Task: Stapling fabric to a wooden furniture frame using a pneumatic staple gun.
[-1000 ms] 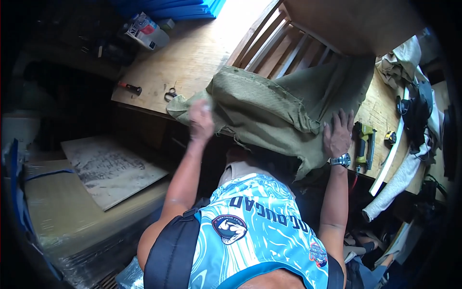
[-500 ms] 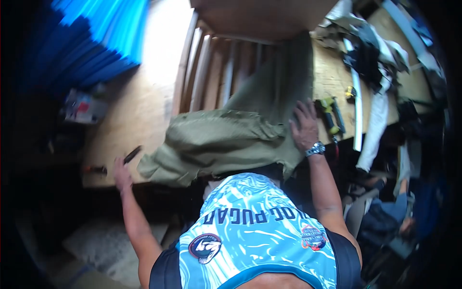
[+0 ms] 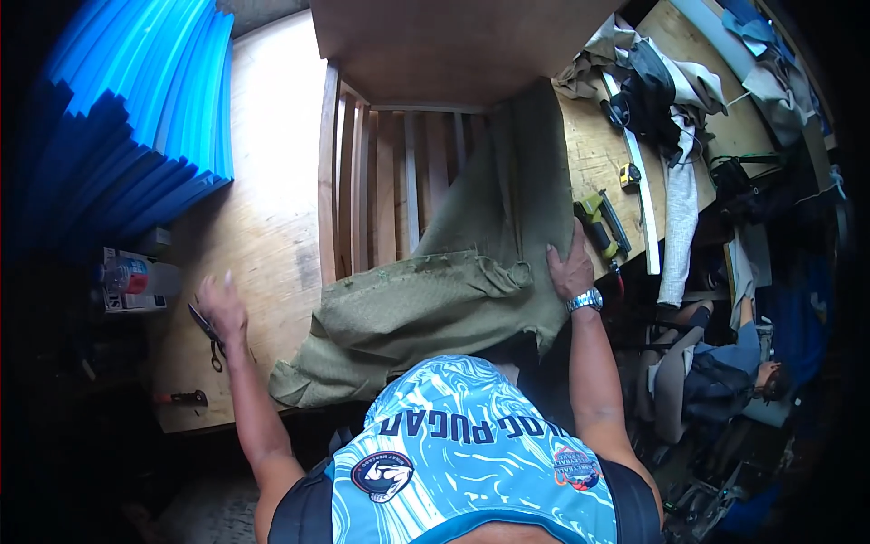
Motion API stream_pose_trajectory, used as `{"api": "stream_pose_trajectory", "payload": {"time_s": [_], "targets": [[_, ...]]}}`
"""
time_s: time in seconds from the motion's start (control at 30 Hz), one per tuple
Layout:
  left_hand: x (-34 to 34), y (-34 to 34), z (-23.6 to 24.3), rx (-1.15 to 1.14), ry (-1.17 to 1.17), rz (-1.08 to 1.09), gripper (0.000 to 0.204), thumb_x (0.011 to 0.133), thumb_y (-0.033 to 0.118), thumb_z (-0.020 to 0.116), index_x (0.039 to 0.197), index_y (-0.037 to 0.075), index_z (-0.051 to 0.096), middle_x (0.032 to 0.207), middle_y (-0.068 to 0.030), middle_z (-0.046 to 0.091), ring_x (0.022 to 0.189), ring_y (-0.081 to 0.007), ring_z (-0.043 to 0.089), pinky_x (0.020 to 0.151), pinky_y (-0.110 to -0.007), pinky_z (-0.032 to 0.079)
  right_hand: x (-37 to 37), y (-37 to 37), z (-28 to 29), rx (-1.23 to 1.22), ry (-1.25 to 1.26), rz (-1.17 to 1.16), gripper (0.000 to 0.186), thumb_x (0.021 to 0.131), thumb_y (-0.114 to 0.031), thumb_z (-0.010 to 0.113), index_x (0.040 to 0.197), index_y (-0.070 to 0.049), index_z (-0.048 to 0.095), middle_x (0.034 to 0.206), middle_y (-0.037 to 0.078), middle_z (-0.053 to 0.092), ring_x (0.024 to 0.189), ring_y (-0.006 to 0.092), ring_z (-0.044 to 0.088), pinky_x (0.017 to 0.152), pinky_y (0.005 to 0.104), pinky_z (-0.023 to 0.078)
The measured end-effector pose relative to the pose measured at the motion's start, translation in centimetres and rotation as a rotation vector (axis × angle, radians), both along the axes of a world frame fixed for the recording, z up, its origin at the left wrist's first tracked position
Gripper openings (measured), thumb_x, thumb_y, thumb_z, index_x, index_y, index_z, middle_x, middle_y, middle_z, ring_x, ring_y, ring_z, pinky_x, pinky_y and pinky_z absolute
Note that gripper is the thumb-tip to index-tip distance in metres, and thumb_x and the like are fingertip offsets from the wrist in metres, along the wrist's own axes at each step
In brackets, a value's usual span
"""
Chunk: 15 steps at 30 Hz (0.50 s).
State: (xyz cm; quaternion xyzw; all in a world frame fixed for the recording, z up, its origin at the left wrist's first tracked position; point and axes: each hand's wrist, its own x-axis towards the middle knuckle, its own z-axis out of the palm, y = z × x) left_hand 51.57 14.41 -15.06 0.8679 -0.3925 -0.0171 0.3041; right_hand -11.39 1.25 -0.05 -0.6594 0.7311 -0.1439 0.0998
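Observation:
Olive-green fabric (image 3: 412, 313) drapes over the near part of a wooden slatted frame (image 3: 328, 181) and up its right side. My right hand (image 3: 571, 269), with a metal watch on the wrist, rests on the fabric at the frame's right edge, thumb apart from the stretched fingers. My left hand (image 3: 223, 306) is over the table at the left, its fingers apart. Dark scissors (image 3: 205, 328) lie along the outer side of this hand, partly hidden by it. Between my hands the fabric hangs in loose folds with a ragged edge.
A brown panel (image 3: 444, 45) rises at the frame's far end. Right of the frame are a green staple gun (image 3: 605, 223), a tape measure (image 3: 630, 177), a white strip (image 3: 645, 213) and cloth scraps (image 3: 680, 227). Blue sheets (image 3: 163, 82) stand far left; a dark-handled tool (image 3: 186, 398) lies near left.
My left hand has moved away from me and off to the left, and the scissors now show beside it instead of beyond its fingers. My right hand stays on the fabric. The view has shifted.

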Motion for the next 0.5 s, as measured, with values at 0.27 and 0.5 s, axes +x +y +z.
{"api": "stream_pose_trajectory", "payload": {"time_s": [0.27, 0.5], "targets": [[-19.3, -10.5, 10.8, -0.135, 0.694, -0.587, 0.069, 0.097, 0.021, 0.062, 0.154, 0.001, 0.028, 0.143, -0.0224, 0.049, 0.132, -0.0331, 0.049, 0.113, -0.041, 0.038, 1.2, 0.3, 0.9, 0.050, -0.003, -0.110, 0.073, 0.091, -0.037, 0.064, 0.152, -0.015, 0.032, 0.118, 0.029, 0.065, 0.108, 0.0475, 0.063, 0.090, 0.0531, 0.050], [-22.3, -5.7, 9.5, -0.135, 0.664, -0.597, 0.070, 0.095, 0.000, 0.046, 0.157, -0.004, 0.014, 0.159, -0.0272, 0.026, 0.149, -0.0390, 0.026, 0.124, -0.040, 0.020, -1.3, -0.8, -0.2, 0.000, 0.084, -0.156, 0.058, 0.091, -0.049, 0.065, 0.134, -0.012, 0.053, 0.106, 0.023, 0.071, 0.099, 0.0455, 0.066, 0.086, 0.0510, 0.052]]}}
